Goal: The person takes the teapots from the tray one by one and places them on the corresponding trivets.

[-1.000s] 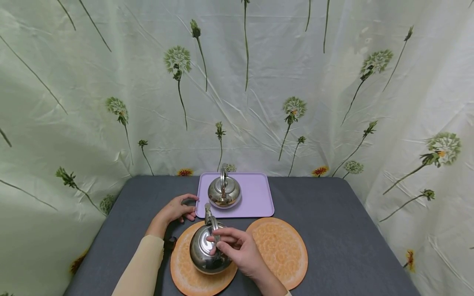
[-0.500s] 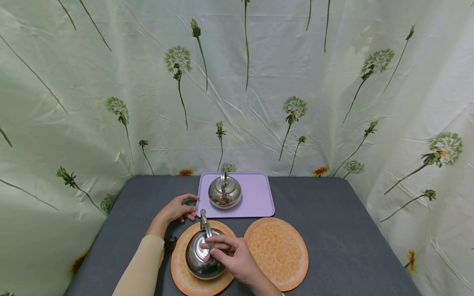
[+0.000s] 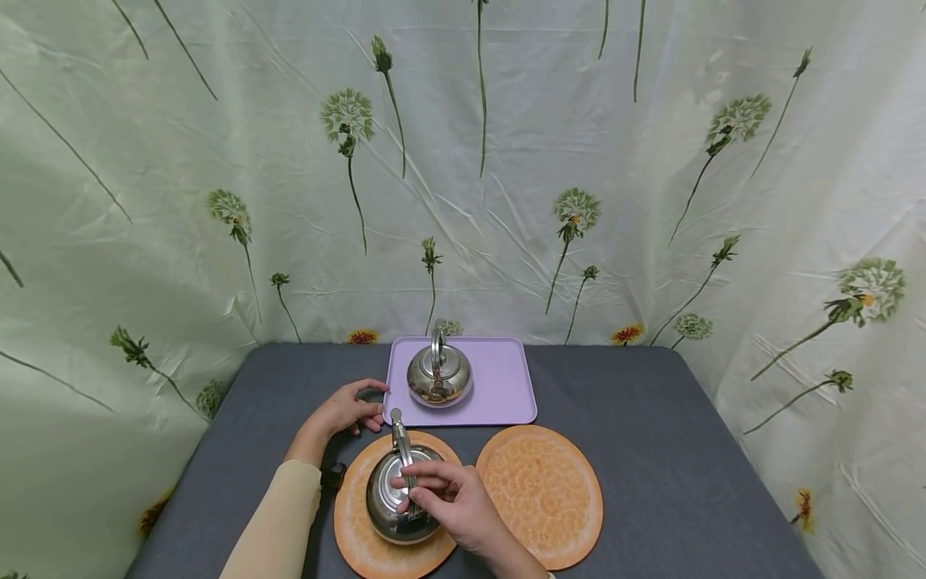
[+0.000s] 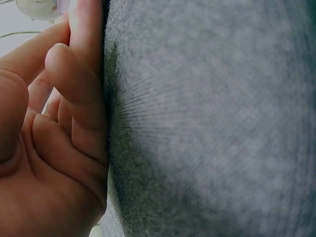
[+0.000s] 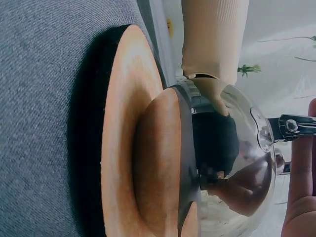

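Observation:
My right hand (image 3: 459, 503) grips the upright handle of a shiny steel kettle (image 3: 387, 503). This kettle is over the left round orange mat (image 3: 354, 539); in the right wrist view its rounded steel body (image 5: 232, 163) meets or nearly meets the mat (image 5: 121, 148), and the exact contact cannot be told. Beside the left edge of a lilac tray (image 3: 499, 386), my left hand (image 3: 347, 408) lies on the dark cloth with loosely bent fingers, their tips at the tray's rim. A second steel kettle (image 3: 439, 376) stands upright on the tray's left half.
Another round orange mat (image 3: 538, 498) lies to the right of the held kettle. Dark grey cloth covers the table (image 3: 651, 474). Behind and at the sides hangs a pale curtain (image 3: 463, 201) printed with dandelions.
The right hand and its kettle have moved slightly left and toward the near side over the left mat. In the last half second the kettle shifts only slightly. The left hand stays put.

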{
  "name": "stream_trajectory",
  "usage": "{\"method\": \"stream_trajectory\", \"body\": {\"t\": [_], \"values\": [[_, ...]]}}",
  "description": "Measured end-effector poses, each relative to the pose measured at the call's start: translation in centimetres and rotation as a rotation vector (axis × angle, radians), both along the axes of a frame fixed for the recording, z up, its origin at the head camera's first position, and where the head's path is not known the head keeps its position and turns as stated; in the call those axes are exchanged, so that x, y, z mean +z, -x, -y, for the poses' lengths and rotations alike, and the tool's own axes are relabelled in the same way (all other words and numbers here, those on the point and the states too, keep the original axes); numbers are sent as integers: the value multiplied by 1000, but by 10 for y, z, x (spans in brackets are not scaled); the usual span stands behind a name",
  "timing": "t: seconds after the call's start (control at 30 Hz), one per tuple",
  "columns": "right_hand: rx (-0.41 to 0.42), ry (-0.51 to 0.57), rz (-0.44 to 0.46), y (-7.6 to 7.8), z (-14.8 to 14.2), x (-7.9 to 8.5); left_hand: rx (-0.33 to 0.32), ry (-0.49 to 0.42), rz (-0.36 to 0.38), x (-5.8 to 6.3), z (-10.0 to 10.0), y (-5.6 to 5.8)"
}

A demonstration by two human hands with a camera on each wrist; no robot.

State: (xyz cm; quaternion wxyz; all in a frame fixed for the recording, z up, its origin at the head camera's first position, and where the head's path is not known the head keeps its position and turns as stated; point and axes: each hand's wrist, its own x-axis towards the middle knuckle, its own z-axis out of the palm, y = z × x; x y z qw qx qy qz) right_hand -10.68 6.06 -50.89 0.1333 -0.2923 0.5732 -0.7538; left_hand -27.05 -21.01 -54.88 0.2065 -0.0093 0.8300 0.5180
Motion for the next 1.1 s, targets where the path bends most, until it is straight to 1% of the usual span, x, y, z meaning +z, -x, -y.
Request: {"method": "stream_trajectory", "body": {"t": [0.07,0.3,0.5,0.63,0.73,0.83,0.9,1.0,1.1], "values": [[4,11,-8,1,0,-1,1,0,1,1,0,0],[21,74,-105,2,1,-5,3,6,1,2,0,0],[31,73,-89,2,0,-4,-1,5,-3,0,1,1],[20,20,-43,3,-2,-3,-7,2,-9,-2,2,1],[-35,-54,-19,4,-6,-1,-8,0,-12,-2,2,2],[-89,-88,-34,6,-12,1,-6,-4,-12,-2,2,2],[-102,-74,-42,9,-16,1,-3,-7,-9,-3,1,2],[-88,-11,-55,14,-24,0,2,-8,-7,-3,0,2],[-105,5,-51,18,-31,1,9,-4,-6,-4,0,1]]}}
